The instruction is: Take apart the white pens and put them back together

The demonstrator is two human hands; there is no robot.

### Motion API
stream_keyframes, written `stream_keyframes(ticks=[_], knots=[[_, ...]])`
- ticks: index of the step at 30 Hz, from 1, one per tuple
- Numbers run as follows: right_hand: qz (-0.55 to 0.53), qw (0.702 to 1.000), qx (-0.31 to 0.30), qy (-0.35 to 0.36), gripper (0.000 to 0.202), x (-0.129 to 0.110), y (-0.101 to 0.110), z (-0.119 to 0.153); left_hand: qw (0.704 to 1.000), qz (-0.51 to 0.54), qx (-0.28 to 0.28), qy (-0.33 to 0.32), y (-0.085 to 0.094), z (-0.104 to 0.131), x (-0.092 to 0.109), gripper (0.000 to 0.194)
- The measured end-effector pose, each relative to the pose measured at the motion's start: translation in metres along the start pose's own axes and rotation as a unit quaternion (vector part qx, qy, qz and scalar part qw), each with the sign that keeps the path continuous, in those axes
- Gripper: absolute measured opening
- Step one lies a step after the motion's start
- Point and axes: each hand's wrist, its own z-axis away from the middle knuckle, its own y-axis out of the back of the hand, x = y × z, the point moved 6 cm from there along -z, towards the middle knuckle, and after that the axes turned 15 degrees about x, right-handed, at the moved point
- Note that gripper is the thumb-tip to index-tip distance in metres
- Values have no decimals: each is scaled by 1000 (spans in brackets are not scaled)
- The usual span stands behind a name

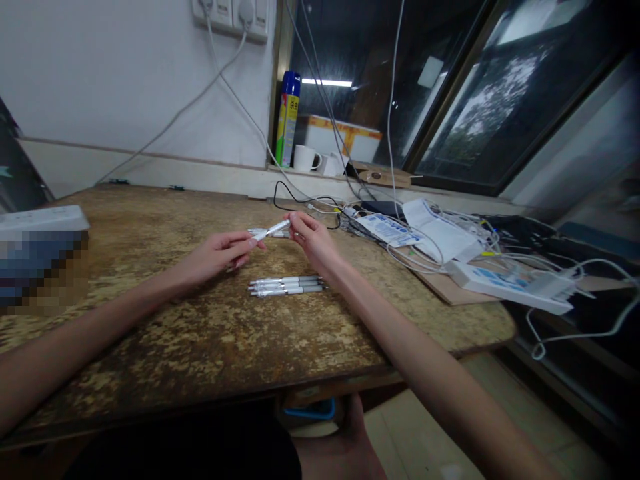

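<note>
A slim white pen (277,228) is held slightly tilted above the worn wooden table, its right end higher. My left hand (231,249) pinches its left end between thumb and fingers. At the other end, the fingertips of my right hand (311,239) are closed on it. Just behind the held pen, at least one more white pen (283,234) lies on the table, partly covered by it and by my fingers. Nearer to me, several white-and-grey pens (287,287) rest side by side in a row, with my right wrist beside their right ends.
The wooden table (210,353) has a patchy, worn top. On the right lie tangled white cables, papers (435,230) and a white box (510,287). A power strip (45,218) is at the left edge. A spray can (288,120) and a mug (306,159) stand on the sill.
</note>
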Motion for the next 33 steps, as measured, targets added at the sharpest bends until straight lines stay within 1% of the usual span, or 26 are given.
stream_keyframes(ticks=[3, 5, 7, 9, 11, 13, 16, 20, 28, 33], knots=[[-35, 996, -37, -67, 46, 6, -11, 7, 1000, -7, 6, -11, 0, 1, 3, 35], [-66, 990, -64, -105, 48, 7, -21, 13, 1000, -12, -1, -22, -1, 2, 6, 35], [-119, 983, -59, -129, 44, 2, -24, 16, 999, -11, -8, -33, -2, 4, 10, 36], [-191, 970, -29, -149, 37, -5, -18, 13, 999, -3, -10, -36, -3, 4, 11, 35], [-257, 955, 9, -150, 36, -16, -7, 8, 999, 7, -7, -31, -2, 2, 9, 36], [-302, 943, 20, -140, 35, -28, 4, 4, 1000, 13, 1, -24, 0, 0, 3, 38], [-345, 930, 21, -121, 33, -42, 18, 0, 1000, 18, 12, -20, 3, -4, -5, 39], [-356, 929, 41, -92, 31, -49, 28, -3, 1000, 10, 11, -21, 2, -5, -8, 38], [-299, 949, 56, -80, 25, -43, 27, -7, 999, -20, 22, -36, 5, -5, -8, 37], [-286, 954, 59, -67, 27, -47, 27, -5, 998, -38, 24, -36, 6, -4, -7, 39]])
